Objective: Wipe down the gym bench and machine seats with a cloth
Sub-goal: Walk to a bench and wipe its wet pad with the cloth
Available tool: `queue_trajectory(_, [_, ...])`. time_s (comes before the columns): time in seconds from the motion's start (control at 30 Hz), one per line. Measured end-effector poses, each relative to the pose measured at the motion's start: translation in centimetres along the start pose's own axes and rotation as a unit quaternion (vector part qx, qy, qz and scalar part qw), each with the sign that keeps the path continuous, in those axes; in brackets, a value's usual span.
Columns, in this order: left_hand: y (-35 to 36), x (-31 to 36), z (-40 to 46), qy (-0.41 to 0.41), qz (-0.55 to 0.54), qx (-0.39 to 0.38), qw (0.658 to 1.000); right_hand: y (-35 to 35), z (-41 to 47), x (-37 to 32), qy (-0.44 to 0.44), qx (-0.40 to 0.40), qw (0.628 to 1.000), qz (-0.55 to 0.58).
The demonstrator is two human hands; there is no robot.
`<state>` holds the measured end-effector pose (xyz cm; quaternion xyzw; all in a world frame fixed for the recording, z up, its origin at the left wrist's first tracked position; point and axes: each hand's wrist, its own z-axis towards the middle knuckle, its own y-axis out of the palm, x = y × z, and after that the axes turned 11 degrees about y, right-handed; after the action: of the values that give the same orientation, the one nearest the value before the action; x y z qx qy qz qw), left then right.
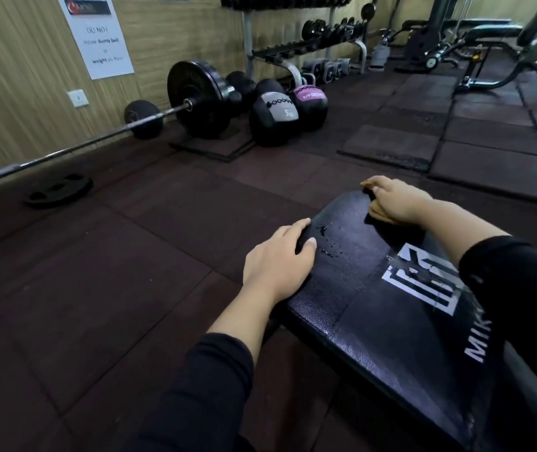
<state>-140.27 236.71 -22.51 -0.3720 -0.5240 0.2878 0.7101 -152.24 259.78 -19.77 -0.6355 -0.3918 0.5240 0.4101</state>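
Note:
A black padded gym bench (368, 308) with a white logo runs from the lower right toward the middle. My left hand (277, 259) lies flat on the bench's left edge, fingers spread over the rim, holding nothing. My right hand (397, 200) presses a small tan cloth (378, 211) against the far end of the pad; most of the cloth is hidden under the hand. A few wet droplets (324, 239) sit on the pad between my hands.
A loaded barbell (195, 99) lies along the wall at left, with medicine balls (275, 117) beside it. A loose weight plate (58, 190) rests on the rubber floor. A dumbbell rack (309, 44) stands at the back. Another bench and machines (495, 50) stand at upper right.

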Motion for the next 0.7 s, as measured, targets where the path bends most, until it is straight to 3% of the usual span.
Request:
queue_trajectory(0.07, [0.0,0.0,-0.1,-0.001,0.001,0.000,1.000,0.3,-1.8,0.5,0.003,0.030,0.999,-0.031])
queue_trajectory(0.27, [-0.4,0.3,-0.2,-0.004,-0.001,-0.006,1.000,4.0,-8.1,-2.9,-0.144,0.076,0.984,-0.072])
queue_trajectory(0.53, [-0.5,0.7,-1.7,-0.063,-0.016,0.051,0.997,4.2,-9.0,-3.7,-0.101,0.061,0.993,-0.014])
queue_trajectory(0.7, [0.0,0.0,-3.6,-0.101,-0.105,0.058,0.988,4.2,-8.9,-3.7,-0.099,0.065,0.993,-0.005])
